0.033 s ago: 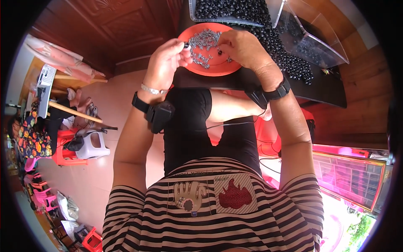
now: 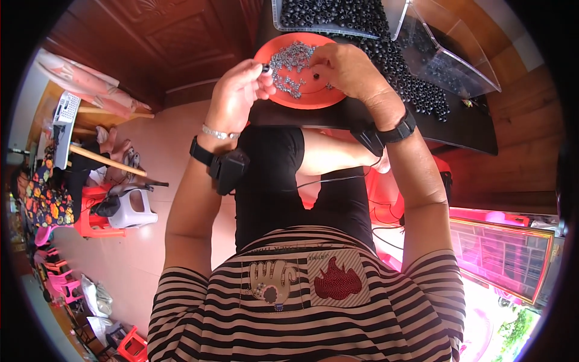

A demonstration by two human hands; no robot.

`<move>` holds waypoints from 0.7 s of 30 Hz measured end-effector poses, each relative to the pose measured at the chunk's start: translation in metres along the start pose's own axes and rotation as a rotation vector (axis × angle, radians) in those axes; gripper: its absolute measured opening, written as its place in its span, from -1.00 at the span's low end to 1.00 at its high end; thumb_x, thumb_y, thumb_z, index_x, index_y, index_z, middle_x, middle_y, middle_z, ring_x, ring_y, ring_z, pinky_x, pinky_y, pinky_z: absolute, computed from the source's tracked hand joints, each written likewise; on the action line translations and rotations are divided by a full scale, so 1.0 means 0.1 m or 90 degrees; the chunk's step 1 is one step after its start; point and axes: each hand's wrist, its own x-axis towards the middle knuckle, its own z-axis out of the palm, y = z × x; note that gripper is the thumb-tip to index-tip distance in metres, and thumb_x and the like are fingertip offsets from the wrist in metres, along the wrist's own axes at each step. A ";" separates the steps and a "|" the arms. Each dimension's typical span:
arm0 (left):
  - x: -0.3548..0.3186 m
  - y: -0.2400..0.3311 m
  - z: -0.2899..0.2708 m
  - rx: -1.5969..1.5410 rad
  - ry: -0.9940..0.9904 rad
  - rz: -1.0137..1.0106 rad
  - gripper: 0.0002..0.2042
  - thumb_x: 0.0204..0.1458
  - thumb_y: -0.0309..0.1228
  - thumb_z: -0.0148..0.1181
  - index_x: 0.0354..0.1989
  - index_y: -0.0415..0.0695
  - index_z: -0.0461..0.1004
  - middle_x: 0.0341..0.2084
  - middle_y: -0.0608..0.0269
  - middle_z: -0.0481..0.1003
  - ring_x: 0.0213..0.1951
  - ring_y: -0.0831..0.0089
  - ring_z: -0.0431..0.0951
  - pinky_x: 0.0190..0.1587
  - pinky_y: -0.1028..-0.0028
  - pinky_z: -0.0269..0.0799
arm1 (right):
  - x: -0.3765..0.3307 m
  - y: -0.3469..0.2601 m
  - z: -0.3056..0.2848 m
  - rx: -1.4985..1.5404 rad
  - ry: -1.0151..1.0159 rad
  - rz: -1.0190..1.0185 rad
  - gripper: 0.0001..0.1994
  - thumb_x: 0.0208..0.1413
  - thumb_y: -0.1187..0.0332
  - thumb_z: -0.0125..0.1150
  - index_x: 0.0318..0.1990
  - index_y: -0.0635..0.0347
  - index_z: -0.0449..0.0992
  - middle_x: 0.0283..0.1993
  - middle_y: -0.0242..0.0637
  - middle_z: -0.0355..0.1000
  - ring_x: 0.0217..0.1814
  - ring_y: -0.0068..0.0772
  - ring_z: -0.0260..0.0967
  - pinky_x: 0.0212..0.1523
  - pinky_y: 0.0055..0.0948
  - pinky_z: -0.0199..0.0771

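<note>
My left hand (image 2: 241, 84) is at the left rim of a round orange-red plate (image 2: 301, 99). Between its thumb and forefinger it pinches a small black cylindrical part (image 2: 265, 69). Many tiny silvery metal pieces (image 2: 292, 57) lie scattered over the plate. Bent over the plate's right side, my right hand (image 2: 348, 69) has its thumb and fingertips drawn together. Whatever they may hold is too small to make out. A small dark spot or part (image 2: 316, 76) shows just below those fingertips.
Beyond the plate stands a clear plastic bin (image 2: 335, 29) full of black parts. More black parts (image 2: 416, 90) are spread across the dark table (image 2: 476, 133), beside a tilted clear box (image 2: 458, 54). A thin cable (image 2: 332, 179) crosses my lap. Plastic stools (image 2: 136, 208) stand at left.
My left hand has shifted slightly left, carrying the black part a little away from the plate's middle. My right hand stays almost where it was.
</note>
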 end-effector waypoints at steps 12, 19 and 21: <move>-0.54 -0.30 -0.12 -0.102 0.046 -0.035 -0.79 0.19 -0.27 -0.15 -0.31 -0.12 0.35 -0.38 0.28 0.39 -0.30 0.42 0.41 -0.19 0.48 0.26 | 0.17 -0.02 0.28 -0.179 -0.153 -0.249 -0.74 0.00 0.41 0.15 -0.12 -0.09 0.52 -0.09 -0.33 0.41 0.02 -0.13 0.33 -0.03 -0.23 0.39; -0.79 -0.36 -0.22 -0.157 0.082 -0.035 -0.81 0.14 -0.30 -0.06 -0.34 -0.13 0.41 -0.40 0.29 0.43 -0.35 0.42 0.45 -0.24 0.48 0.29 | 0.08 0.18 0.06 -0.096 -0.089 -0.229 -0.79 -0.11 0.47 0.15 -0.26 0.04 0.57 -0.22 -0.26 0.45 -0.12 -0.13 0.39 -0.11 -0.26 0.42; -0.81 -0.36 -0.19 -0.164 0.088 -0.035 -0.81 0.15 -0.29 -0.06 -0.35 -0.13 0.41 -0.40 0.29 0.43 -0.35 0.42 0.45 -0.24 0.48 0.29 | 0.13 0.14 0.05 -0.083 -0.074 -0.222 -0.77 -0.12 0.49 0.11 -0.26 0.04 0.58 -0.23 -0.21 0.46 -0.17 -0.14 0.43 -0.15 -0.25 0.43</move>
